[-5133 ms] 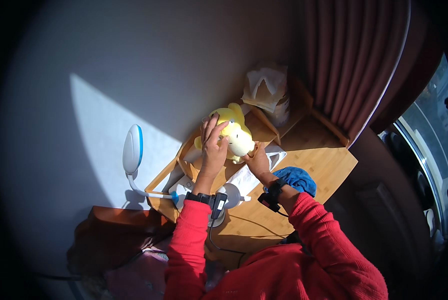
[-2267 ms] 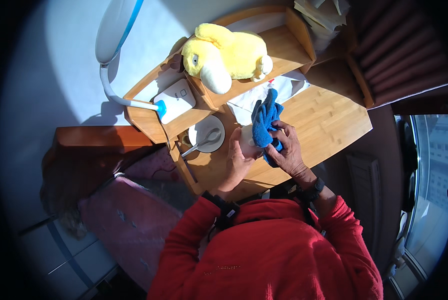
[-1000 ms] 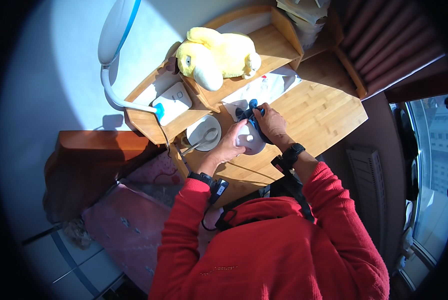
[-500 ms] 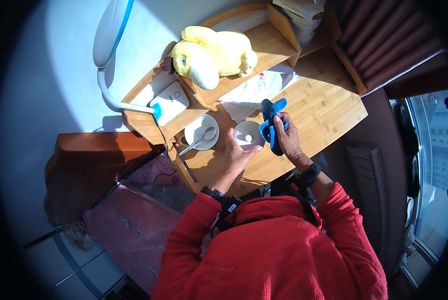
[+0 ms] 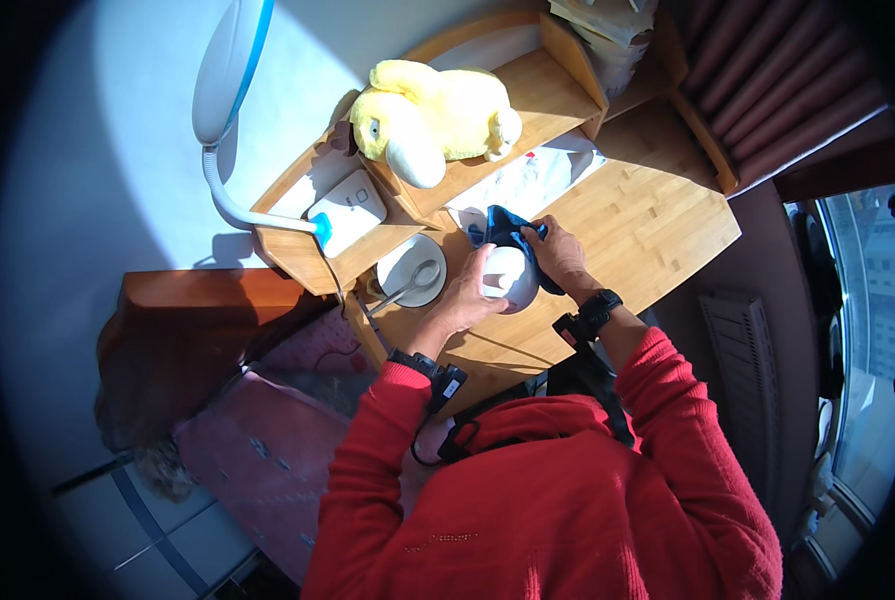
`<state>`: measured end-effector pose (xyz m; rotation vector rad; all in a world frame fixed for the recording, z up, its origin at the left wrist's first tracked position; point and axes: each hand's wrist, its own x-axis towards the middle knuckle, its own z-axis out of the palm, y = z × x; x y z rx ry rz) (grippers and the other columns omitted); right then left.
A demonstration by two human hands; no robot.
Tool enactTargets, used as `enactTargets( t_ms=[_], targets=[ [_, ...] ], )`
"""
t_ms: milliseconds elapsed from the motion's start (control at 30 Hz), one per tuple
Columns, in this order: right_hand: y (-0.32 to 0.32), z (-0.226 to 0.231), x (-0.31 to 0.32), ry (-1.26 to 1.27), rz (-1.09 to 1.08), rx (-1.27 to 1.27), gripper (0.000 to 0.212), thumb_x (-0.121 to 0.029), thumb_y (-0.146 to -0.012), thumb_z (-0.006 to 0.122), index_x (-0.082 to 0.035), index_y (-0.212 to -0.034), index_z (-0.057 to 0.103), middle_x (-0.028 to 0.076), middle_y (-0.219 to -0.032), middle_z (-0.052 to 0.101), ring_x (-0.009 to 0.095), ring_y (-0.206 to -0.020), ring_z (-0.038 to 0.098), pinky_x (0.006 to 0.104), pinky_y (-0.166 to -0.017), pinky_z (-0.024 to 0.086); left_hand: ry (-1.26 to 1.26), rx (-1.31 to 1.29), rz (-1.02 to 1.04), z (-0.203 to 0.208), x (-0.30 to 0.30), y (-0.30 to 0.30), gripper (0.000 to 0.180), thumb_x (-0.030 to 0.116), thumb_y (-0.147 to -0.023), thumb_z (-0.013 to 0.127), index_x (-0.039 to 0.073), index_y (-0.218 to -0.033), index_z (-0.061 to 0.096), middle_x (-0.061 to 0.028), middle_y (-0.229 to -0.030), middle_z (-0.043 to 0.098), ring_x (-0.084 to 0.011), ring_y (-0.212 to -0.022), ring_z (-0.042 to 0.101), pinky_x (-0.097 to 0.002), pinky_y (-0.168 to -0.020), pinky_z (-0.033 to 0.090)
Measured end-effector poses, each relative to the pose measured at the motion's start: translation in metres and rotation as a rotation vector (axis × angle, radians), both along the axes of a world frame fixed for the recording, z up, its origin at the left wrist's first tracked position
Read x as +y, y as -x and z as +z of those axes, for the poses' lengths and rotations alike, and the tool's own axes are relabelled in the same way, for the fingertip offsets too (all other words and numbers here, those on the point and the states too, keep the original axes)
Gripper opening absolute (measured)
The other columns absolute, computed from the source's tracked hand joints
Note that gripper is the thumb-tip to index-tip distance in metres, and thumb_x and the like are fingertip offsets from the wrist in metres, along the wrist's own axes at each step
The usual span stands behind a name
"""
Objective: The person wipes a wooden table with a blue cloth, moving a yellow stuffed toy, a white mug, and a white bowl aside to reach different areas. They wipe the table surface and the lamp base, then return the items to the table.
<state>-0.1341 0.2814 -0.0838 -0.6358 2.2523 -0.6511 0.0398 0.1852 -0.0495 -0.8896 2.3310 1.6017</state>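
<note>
Toward the near edge of the pale wooden worktop (image 5: 658,232), the left hand (image 5: 464,304) cupped a smooth, rounded white bowl (image 5: 513,275) between thumb and spread fingers; the right hand (image 5: 562,256), fingers curled closed, pinched a soft blue cloth (image 5: 509,226) against it. The bowl looked light, stiff, probably slippery and breakable, best gripped near its rim. Half a second earlier, the cloth was clear of it.

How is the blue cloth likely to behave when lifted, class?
The cloth is probably floppy, as it bunches into folds by the right hand. It is likely light, being a small piece of fabric. It seems unlikely to roll, having no firm, round shape.
</note>
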Motion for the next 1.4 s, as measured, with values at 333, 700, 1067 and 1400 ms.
enactTargets(
  t_ms=[333,700,1067,1400],
  targets=[
    [-0.006,-0.002,0.076,0.611,-0.459,-0.444,0.04,-0.038,-0.102,0.051,-0.004,-0.122,0.057,0.007,-0.102,0.063,0.013,-0.096,0.058,0.0269,-0.088,0.047,0.192,-0.059,0.094,-0.009,0.02,-0.021,0.119,0.047,-0.069,0.085,-0.001,-0.15,0.013,-0.0284,-0.15,0.027,-0.038,-0.143,0.026,-0.0469,-0.118,0.023],
    [-0.018,0.042,-0.008,0.153,0.373,0.118,0.037,-0.045,-0.091,0.061,-0.019,-0.117,0.062,0.012,-0.109,0.065,0.033,-0.103,0.063,0.0432,-0.088,0.051,0.247,0.025,0.121,-0.016,0.02,-0.015,0.094,0.023,-0.068,0.083,0.001,-0.142,0.03,-0.0254,-0.148,0.033,-0.0386,-0.141,0.027,-0.0436,-0.115,0.028],
    [-0.008,-0.051,0.069,0.296,-0.416,-0.574,0.046,-0.043,-0.097,0.056,-0.002,-0.118,0.059,0.012,-0.097,0.068,0.023,-0.087,0.066,0.0338,-0.082,0.052,0.067,0.081,0.011,-0.004,-0.003,-0.022,0.115,0.027,-0.066,0.086,0.01,-0.154,0.014,-0.0202,-0.157,0.021,-0.0358,-0.147,0.018,-0.0421,-0.12,0.021],
    [-0.023,0.047,0.015,0.488,0.384,0.004,0.029,-0.035,-0.096,0.058,-0.017,-0.118,0.061,0.011,-0.112,0.064,0.031,-0.104,0.062,0.0373,-0.092,0.05,0.269,0.089,0.128,-0.004,0.032,-0.019,0.106,0.028,-0.068,0.086,0.007,-0.15,0.023,-0.0221,-0.156,0.019,-0.0383,-0.142,0.027,-0.0438,-0.11,0.039]
  ],
)
